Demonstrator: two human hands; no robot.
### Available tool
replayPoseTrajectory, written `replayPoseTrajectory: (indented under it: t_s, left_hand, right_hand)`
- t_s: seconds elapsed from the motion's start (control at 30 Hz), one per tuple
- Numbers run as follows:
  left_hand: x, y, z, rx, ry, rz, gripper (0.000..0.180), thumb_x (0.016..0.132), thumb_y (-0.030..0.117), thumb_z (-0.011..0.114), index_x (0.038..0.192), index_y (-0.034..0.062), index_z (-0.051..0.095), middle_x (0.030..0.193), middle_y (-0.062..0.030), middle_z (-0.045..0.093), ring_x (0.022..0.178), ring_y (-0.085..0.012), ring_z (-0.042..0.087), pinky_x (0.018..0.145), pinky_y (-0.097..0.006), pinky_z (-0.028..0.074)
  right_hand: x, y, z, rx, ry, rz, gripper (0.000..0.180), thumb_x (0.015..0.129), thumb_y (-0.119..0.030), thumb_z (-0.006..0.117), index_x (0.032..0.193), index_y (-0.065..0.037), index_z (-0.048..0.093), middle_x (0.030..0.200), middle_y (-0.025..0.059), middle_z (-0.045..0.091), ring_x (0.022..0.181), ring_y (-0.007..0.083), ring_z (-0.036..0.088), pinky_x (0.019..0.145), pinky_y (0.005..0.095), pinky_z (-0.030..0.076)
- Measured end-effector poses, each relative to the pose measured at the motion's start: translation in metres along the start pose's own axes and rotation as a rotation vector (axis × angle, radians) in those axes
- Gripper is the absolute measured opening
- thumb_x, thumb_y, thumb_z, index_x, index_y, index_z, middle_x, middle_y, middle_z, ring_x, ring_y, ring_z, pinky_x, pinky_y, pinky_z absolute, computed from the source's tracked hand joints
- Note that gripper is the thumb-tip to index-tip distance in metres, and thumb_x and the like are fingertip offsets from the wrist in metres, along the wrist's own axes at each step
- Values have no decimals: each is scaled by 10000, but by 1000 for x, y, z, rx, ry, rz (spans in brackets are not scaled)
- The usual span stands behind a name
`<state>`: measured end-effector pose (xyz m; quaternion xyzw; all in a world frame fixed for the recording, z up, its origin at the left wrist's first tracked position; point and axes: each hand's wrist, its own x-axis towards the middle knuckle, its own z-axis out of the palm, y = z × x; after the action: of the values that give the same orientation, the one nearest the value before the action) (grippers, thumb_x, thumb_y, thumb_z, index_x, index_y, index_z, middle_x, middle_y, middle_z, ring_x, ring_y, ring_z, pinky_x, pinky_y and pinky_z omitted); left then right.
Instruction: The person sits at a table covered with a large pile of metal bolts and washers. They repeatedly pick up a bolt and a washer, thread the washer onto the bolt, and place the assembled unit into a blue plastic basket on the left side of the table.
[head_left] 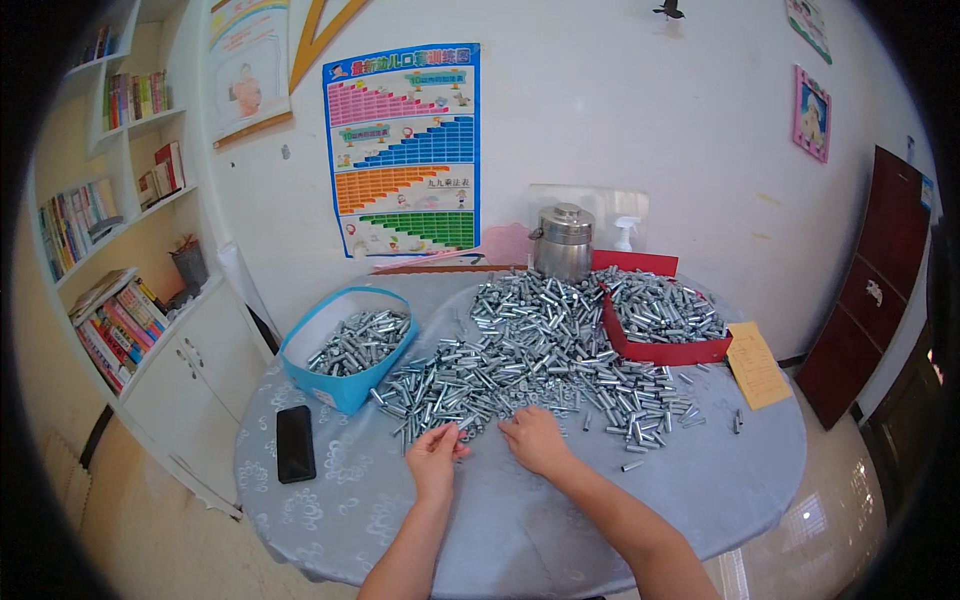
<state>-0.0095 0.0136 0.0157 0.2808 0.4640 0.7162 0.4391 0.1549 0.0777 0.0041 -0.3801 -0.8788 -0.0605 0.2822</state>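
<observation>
A wide heap of small silver metal tubes (540, 345) spreads over the round table. My left hand (434, 462) is at the heap's near edge, its thumb and fingers pinched on one metal tube (466, 424). Just to its right, my right hand (534, 440) reaches into the near edge of the heap with its fingertips drawn together. Whatever lies between those fingertips is too small to make out. Beyond my left hand stands a light blue bin (345, 388) partly filled with tubes. Tubes also fill a red box (668, 352) at the right back.
A black phone (295, 444) lies at the table's left. A steel canister (565, 245) stands behind the heap, and a yellow paper (757, 366) lies at the right. The grey tablecloth (520, 530) shows in front. Left of the table are white shelves (150, 210) with books.
</observation>
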Motion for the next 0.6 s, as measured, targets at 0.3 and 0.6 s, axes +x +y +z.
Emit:
replayPoseTrajectory:
  t_s: [0.3,0.6]
  left_hand:
    - [0,-4,-1,-13,-39,-22,153,795,70,589,909,-32,596,789,-107,613,610,-106,547,555,-254,525]
    - [2,-3,-3,2,-35,-54,156,794,73,592,908,-33,594,792,-117,614,611,-116,559,554,-259,527]
  right_hand:
    - [-14,4,-17,423,-227,306,177,678,-230,644,774,-82,652,770,84,601,778,247,565,675,350,444]
    - [-6,-4,-7,333,-291,322,211,662,-220,684,779,-54,627,707,94,610,677,241,592,604,327,462]
